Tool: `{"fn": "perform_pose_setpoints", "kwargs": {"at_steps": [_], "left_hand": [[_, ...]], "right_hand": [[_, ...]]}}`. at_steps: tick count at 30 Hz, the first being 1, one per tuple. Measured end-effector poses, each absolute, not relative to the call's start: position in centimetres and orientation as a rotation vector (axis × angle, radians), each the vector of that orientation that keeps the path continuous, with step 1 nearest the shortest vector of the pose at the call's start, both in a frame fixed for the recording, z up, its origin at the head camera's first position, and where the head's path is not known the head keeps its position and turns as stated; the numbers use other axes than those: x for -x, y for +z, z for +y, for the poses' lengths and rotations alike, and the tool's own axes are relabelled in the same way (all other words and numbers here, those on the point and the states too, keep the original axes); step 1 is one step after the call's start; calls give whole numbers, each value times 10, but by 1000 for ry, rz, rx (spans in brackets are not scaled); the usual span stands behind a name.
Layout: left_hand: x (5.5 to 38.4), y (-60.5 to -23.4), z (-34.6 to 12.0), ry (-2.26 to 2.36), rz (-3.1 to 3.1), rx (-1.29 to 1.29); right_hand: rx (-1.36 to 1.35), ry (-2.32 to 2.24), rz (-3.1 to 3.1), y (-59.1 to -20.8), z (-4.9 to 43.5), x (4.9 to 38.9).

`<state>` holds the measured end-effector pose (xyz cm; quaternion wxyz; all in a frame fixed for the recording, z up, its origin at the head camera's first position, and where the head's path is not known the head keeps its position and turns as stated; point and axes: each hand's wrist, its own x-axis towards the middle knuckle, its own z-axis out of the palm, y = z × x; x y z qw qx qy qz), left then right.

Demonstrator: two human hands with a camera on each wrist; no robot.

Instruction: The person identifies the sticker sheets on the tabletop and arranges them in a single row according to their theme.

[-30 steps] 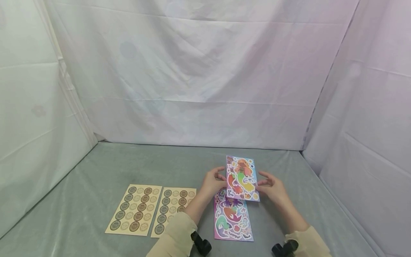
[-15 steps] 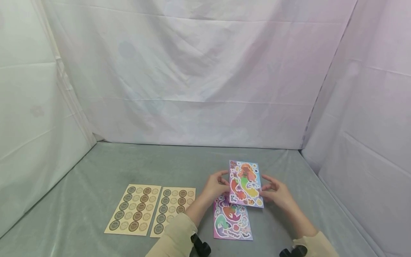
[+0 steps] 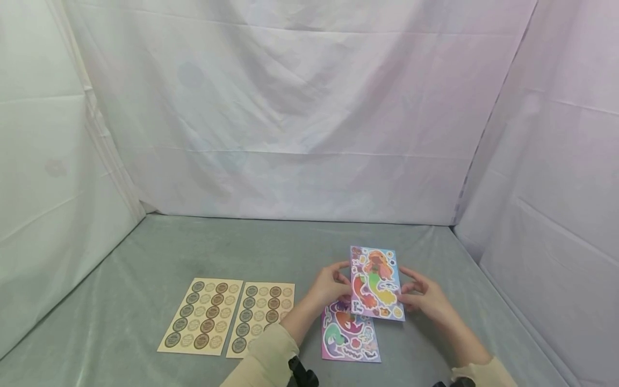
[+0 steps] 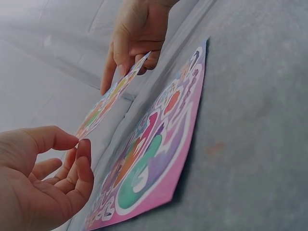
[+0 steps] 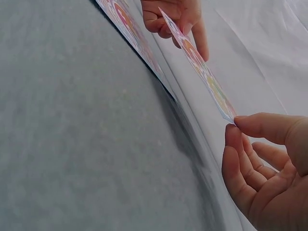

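Observation:
Between my two hands is a colourful mermaid sticker sheet (image 3: 377, 282), held up off the table. My left hand (image 3: 331, 285) pinches its left edge between thumb and fingertips. On the opposite edge, my right hand (image 3: 425, 295) pinches with thumb and forefinger. Both wrist views show the held sheet (image 4: 113, 98) almost edge-on, raised over the cloth. Below it a second mermaid sticker sheet (image 3: 350, 341), pink and purple, lies flat on the table; the held sheet covers its upper right part in the head view.
Two cream sheets of round label stickers, a left one (image 3: 200, 317) and a right one (image 3: 261, 309), lie side by side to the left. My left sleeve (image 3: 271, 355) overlaps the right one. Grey cloth (image 3: 232, 247) covers the table, and white curtains (image 3: 300, 107) hang behind and at both sides.
Both hands have moved right and a little nearer with the held sticker sheet, uncovering less of the sheet below on its right side. The sheets on the table stay put.

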<state>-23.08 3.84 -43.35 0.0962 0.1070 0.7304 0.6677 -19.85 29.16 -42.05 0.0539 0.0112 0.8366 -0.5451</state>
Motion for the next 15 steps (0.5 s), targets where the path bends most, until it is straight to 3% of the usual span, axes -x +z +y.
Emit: {"fn": "perform_pose_setpoints", "kwargs": {"at_steps": [15], "left_hand": [[219, -430, 51, 1933, 2161, -373]], "right_hand": [[0, -1671, 2484, -423, 309, 186]]}}
